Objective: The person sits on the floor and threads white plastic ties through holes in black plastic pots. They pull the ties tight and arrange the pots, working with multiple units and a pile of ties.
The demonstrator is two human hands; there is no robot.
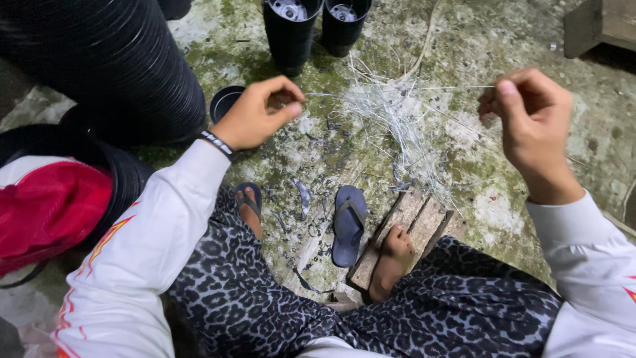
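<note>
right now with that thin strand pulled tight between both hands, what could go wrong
1. The strand looks very fine; stretched between the left hand and right hand, it might snap or cut into fingers.
2. It runs over the tangled strand pile, so it could snag.
3. One bare foot rests near scattered shavings.

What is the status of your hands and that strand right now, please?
Left hand and right hand both pinched shut on thin pale strand, stretched level between them. Tangled strand pile on floor below. Black pots stand beyond.
</note>
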